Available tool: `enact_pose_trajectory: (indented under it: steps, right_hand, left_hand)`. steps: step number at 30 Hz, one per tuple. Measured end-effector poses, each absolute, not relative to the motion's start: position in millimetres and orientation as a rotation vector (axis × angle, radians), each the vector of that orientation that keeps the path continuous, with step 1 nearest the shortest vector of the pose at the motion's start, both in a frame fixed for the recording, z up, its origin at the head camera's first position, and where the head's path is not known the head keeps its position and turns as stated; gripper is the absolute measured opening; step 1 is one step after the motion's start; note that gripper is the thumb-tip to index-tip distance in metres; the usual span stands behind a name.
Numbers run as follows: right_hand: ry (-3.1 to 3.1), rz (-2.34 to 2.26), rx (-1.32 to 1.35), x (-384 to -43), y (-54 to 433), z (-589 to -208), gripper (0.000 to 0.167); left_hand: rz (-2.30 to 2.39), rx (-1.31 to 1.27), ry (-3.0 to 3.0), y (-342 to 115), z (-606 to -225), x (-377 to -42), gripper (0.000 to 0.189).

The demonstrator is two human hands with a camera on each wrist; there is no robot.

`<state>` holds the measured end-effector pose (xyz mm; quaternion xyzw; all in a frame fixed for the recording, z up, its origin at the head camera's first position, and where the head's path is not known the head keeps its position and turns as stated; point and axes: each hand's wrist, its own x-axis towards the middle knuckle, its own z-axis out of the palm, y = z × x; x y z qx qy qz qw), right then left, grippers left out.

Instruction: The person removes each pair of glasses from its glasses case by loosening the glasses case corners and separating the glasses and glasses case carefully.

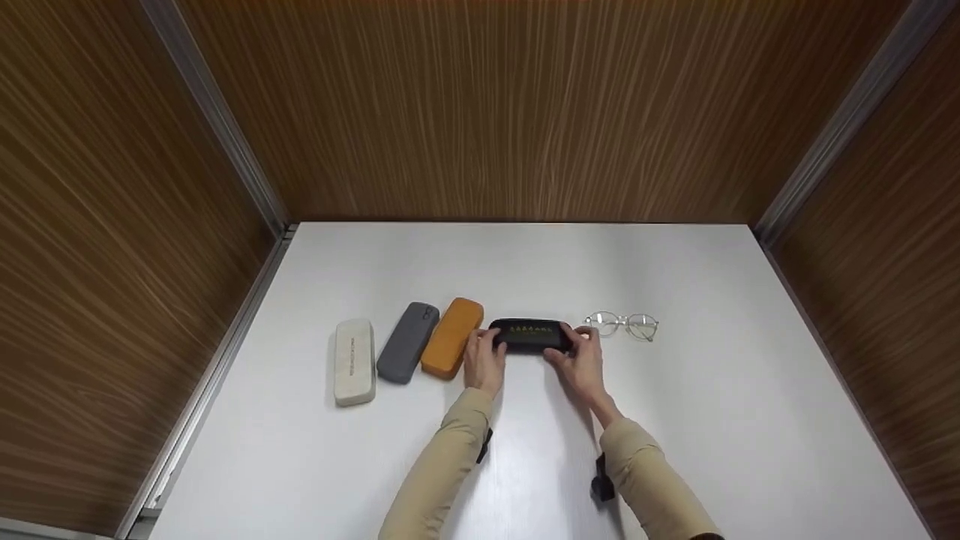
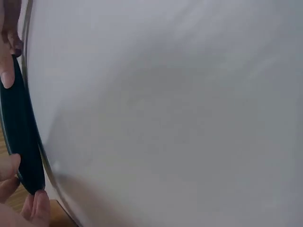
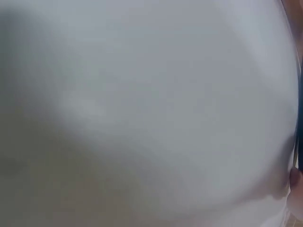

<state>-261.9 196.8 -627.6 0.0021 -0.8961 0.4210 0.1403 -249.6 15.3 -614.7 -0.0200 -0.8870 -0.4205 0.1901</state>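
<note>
A black glasses case (image 1: 529, 339) with gold lettering on its lid is held at both ends in the head view. My left hand (image 1: 484, 361) grips its left end, thumb on the near side and fingers at the end. The right hand (image 1: 583, 361) holds the other end in the same way. In the left wrist view the dark case (image 2: 21, 127) lies along the left edge, with fingertips at both of its ends. Only a sliver of the case and a fingertip show at the right edge of the right wrist view.
Left of the black case lie an orange case (image 1: 453, 337), a grey case (image 1: 409, 343) and a cream case (image 1: 354, 362). Clear-framed glasses (image 1: 622, 325) lie just right of the right hand. Wood-grain panels (image 1: 480, 112) enclose the white table (image 1: 480, 262) at the back and sides.
</note>
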Motion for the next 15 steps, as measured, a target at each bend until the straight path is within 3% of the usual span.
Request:
enact_pose_trajectory:
  steps: [7, 15]
  right_hand:
    - [-2.606, 1.147, -0.144, -279.8, 190.0, -619.1, 0.056]
    - [-2.688, 1.169, -0.19, -297.1, 185.5, -607.7, 0.061]
  left_hand:
    - [-1.288, -0.105, -2.689, 23.3, -604.8, -267.9, 0.041]
    - [-1.586, -0.087, -2.916, 19.0, -589.9, -283.8, 0.062]
